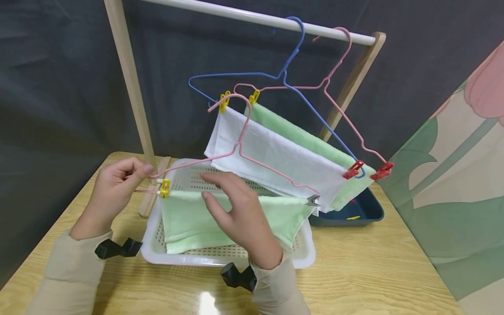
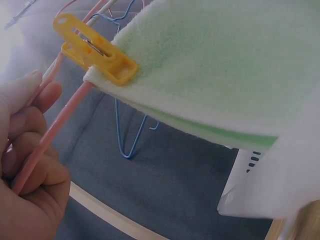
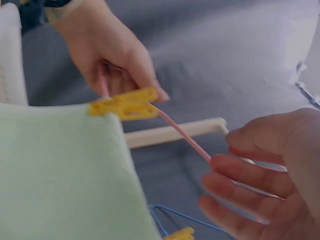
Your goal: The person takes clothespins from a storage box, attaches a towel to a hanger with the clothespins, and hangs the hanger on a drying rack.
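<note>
My left hand [image 1: 114, 190] grips the left end of a pink hanger [image 1: 267, 165], thumb and fingers curled round its wire. Over the hanger's lower bar drapes a light green towel [image 1: 197, 221]. A yellow clothespin [image 2: 95, 50] pins the towel's left corner, and a grey clip [image 1: 313, 200] sits at its right corner. In front of the towel hovers my right hand [image 1: 240, 208], fingers spread and holding nothing. The right wrist view shows its loose fingertips [image 3: 220, 185] near the hanger's sloping wire.
Below the towel stands a white basket [image 1: 181, 261] on the wooden table [image 1: 374, 262]. A dark blue bin [image 1: 370, 210] is behind right. From the rack's white rail [image 1: 252, 15] hang a blue hanger [image 1: 291, 57] with a white towel [image 1: 275, 148] and another pink hanger [image 1: 334, 70] with a green towel.
</note>
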